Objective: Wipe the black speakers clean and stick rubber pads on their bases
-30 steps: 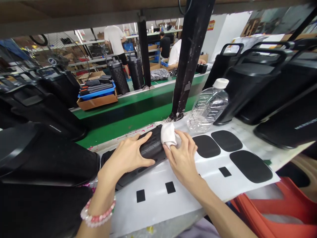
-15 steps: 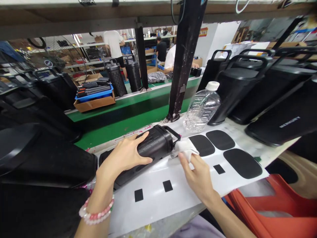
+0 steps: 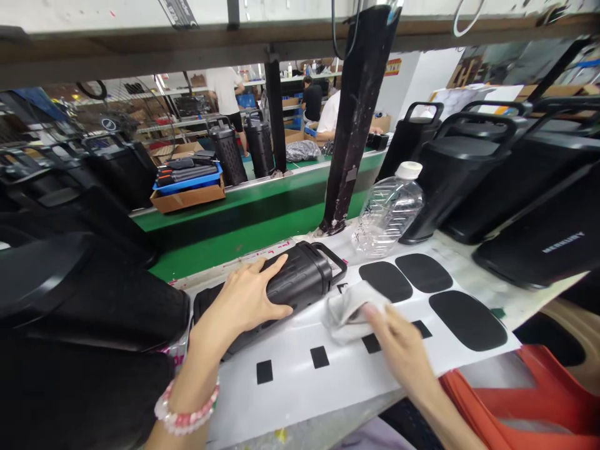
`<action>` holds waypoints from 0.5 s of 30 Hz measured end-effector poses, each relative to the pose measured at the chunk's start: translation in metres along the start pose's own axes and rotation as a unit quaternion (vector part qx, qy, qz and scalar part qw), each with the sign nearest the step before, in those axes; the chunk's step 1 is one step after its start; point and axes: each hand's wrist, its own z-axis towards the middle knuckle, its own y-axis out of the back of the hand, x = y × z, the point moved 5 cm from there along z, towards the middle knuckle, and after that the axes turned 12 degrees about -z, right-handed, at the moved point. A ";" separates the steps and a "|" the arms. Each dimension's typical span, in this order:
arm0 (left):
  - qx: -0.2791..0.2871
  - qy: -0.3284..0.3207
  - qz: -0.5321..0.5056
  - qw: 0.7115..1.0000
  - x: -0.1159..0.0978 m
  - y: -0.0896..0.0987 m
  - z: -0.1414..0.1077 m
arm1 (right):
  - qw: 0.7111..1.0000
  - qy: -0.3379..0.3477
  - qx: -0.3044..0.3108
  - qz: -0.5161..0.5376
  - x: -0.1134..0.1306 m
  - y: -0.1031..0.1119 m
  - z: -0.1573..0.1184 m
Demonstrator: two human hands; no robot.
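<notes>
A black portable speaker [image 3: 300, 270] with a carrying handle lies on its side on a white sheet [image 3: 300, 400]. My left hand [image 3: 246, 297] grips it from above, thumb on the near side and fingers spread across the body. Just off the speaker's handle end, my right hand [image 3: 396, 331] pinches a crumpled pale grey cloth [image 3: 349, 312] over the sheet; this hand is slightly blurred. Black rounded pads [image 3: 385, 281] and small black squares [image 3: 319, 357] lie on the sheet, and the cloth and right hand partly cover some of them.
A clear plastic bottle [image 3: 391, 209] stands behind the pads. Upright black speakers crowd the right [image 3: 459, 181] and left [image 3: 89, 287]. A dark post [image 3: 351, 125] rises at the back, before a green conveyor belt [image 3: 234, 219]. A red stool [image 3: 506, 400] is at lower right. People work beyond.
My right hand has drawn the cloth away from the speaker's handle end, toward me. My left hand stays on the speaker. The whole view has shifted slightly.
</notes>
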 end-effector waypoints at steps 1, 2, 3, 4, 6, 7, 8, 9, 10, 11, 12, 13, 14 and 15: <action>0.003 0.001 -0.007 1.000 0.000 0.001 -0.001 | 0.996 -0.063 -0.032 0.058 -0.011 0.011 0.000; 0.006 0.000 -0.022 1.000 0.001 0.003 -0.003 | 0.983 -0.122 -0.060 0.125 -0.020 0.019 0.001; 0.003 0.000 -0.044 0.999 0.003 0.006 -0.005 | 0.960 -0.177 -0.076 0.201 -0.027 0.023 0.002; -0.010 0.007 -0.065 0.998 0.008 0.011 -0.009 | 0.930 -0.225 -0.080 0.278 -0.032 0.024 0.002; -0.067 0.047 -0.091 0.993 0.025 0.024 -0.020 | 0.869 -0.290 -0.067 0.396 -0.036 0.021 0.003; -0.101 0.078 -0.093 0.987 0.035 0.029 -0.027 | 0.845 -0.313 -0.056 0.429 -0.036 0.019 0.004; -0.129 0.112 -0.092 0.981 0.046 0.032 -0.037 | 0.828 -0.330 -0.045 0.450 -0.037 0.016 0.004; -0.142 0.142 -0.095 0.975 0.056 0.031 -0.047 | 0.816 -0.343 -0.039 0.463 -0.037 0.014 0.004; -0.143 0.172 -0.106 0.969 0.064 0.026 -0.057 | 0.808 -0.351 -0.037 0.471 -0.038 0.012 0.005; -0.137 0.197 -0.125 0.963 0.070 0.019 -0.066 | 0.803 -0.355 -0.041 0.476 -0.038 0.011 0.006; -0.137 0.214 -0.146 0.956 0.073 0.010 -0.075 | 0.801 -0.355 -0.048 0.480 -0.037 0.010 0.008; -0.145 0.222 -0.167 0.950 0.074 0.002 -0.084 | 0.801 -0.350 -0.057 0.483 -0.035 0.009 0.010; -0.162 0.220 -0.185 0.944 0.073 -0.005 -0.091 | 0.803 -0.340 -0.063 0.486 -0.032 0.008 0.013; -0.184 0.212 -0.199 0.939 0.070 -0.011 -0.098 | 0.805 -0.329 -0.067 0.489 -0.027 0.007 0.016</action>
